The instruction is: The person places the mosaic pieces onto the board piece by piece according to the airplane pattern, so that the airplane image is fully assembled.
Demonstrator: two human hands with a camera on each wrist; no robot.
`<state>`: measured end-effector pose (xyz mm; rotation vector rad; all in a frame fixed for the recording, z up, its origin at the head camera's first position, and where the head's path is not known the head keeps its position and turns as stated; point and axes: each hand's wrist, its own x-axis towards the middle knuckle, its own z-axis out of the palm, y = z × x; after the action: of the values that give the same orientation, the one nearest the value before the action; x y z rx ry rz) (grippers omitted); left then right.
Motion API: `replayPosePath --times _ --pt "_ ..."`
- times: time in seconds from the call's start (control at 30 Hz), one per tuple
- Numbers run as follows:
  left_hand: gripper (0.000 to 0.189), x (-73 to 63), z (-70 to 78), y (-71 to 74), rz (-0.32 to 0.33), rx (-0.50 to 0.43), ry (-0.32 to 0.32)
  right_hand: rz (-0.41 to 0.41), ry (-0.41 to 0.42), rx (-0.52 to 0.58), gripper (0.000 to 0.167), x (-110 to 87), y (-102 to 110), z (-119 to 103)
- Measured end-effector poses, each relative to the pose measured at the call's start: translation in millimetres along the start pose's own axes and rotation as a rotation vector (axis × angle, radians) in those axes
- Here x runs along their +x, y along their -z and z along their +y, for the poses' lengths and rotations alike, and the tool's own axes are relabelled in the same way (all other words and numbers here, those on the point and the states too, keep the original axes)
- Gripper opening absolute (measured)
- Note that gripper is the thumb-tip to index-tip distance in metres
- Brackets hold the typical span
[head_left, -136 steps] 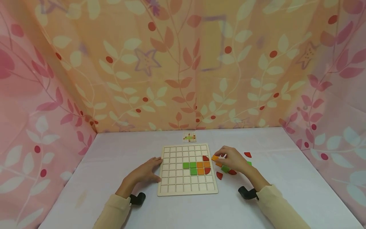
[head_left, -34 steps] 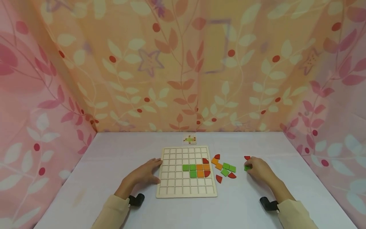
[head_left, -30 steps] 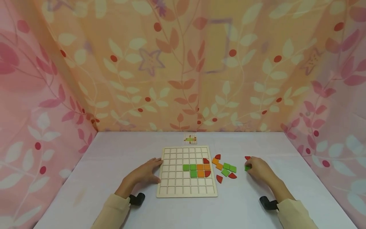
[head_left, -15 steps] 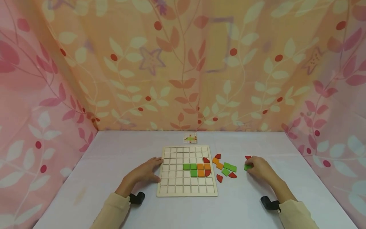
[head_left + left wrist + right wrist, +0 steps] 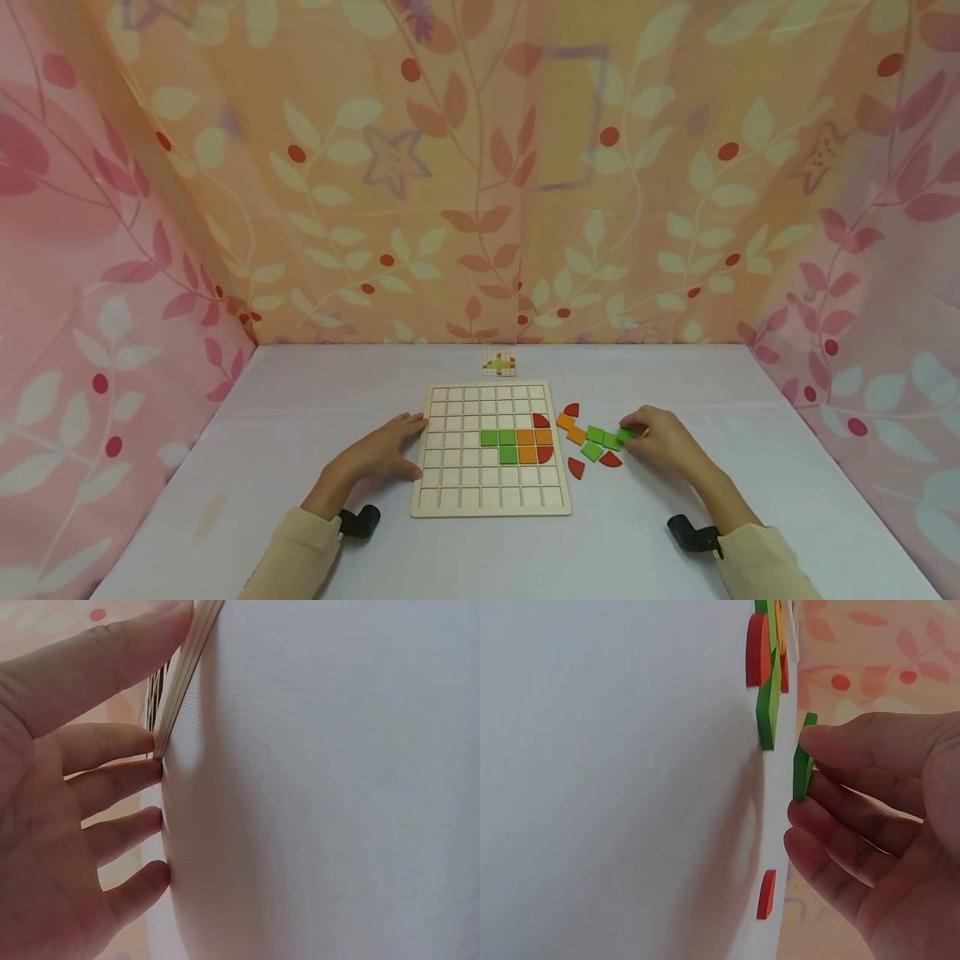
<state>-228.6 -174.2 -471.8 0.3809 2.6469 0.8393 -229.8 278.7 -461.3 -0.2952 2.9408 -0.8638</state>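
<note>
A pale wooden grid board (image 5: 457,479) lies in the middle of the table, with green squares (image 5: 489,437), orange squares (image 5: 524,437) and red quarter-round pieces (image 5: 542,421) set in its right part. My left hand (image 5: 380,448) rests at the board's left edge, thumb and fingertips against it in the left wrist view. To the right of the loose pieces, my right hand (image 5: 663,437) pinches a green square tile (image 5: 803,761) between thumb and fingers. The right wrist view shows this tile raised off the table. In the head view it overlaps the end of the loose green tiles (image 5: 592,452).
Loose orange tiles (image 5: 575,435) and red quarter-rounds (image 5: 576,468) lie just right of the board. Another red piece (image 5: 766,895) sits on the cloth near my right hand. Behind the board is a small pattern card (image 5: 498,362). Patterned curtains (image 5: 480,167) enclose the table.
My right hand first held an orange tile beside the board, then moved right to a green tile. Now it has lifted that tile and shifted left. My left hand has stayed.
</note>
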Motion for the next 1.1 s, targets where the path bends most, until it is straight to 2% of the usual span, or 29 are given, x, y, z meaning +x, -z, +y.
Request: replayPosePath --times 0.33,0.57,1.1 --pt "0.085 0.2 0.2 0.2 0.01 0.02 -0.004 0.016 0.014 0.048 0.026 5.9 -12.4 -25.0" --pt "0.086 -0.8 0.6 -0.4 0.006 -0.011 0.007 -0.019 0.025 0.09 0.026 9.9 -19.6 -44.2" --pt "0.086 0.2 -0.3 -1.2 0.012 0.006 -0.006 -0.058 0.178 0.095 0.025 24.9 -41.5 -84.6"
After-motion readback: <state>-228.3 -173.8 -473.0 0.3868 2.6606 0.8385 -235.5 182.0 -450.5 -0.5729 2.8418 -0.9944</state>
